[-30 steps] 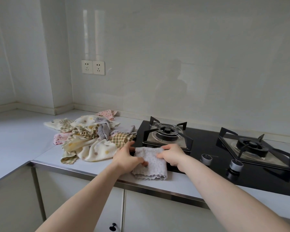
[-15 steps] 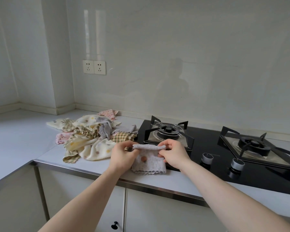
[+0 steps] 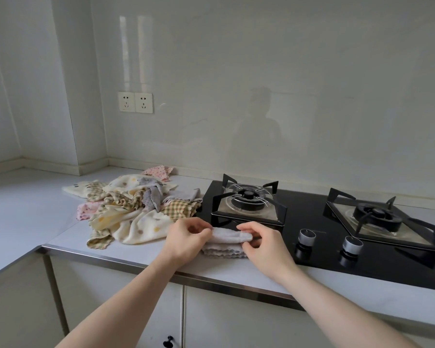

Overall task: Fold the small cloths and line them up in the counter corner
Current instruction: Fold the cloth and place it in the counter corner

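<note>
While both hands are pinching the grey cloth [image 3: 230, 236] at lower centre, the left hand [image 3: 186, 237] is gripping its left end and the right hand [image 3: 261, 243] its right end, fingers curled round the fold. I'd be lining the top edge up with the scalloped bottom one before pressing flat. The pile [image 3: 133, 209], centre left, is waiting, and the corner [image 3: 23, 187] is sitting bare far left.

Pale grey cloth [image 3: 230, 237]; heap [image 3: 133, 209] of cream dotted, olive checked, pink floral cloths; black hob [image 3: 312, 222].
</note>
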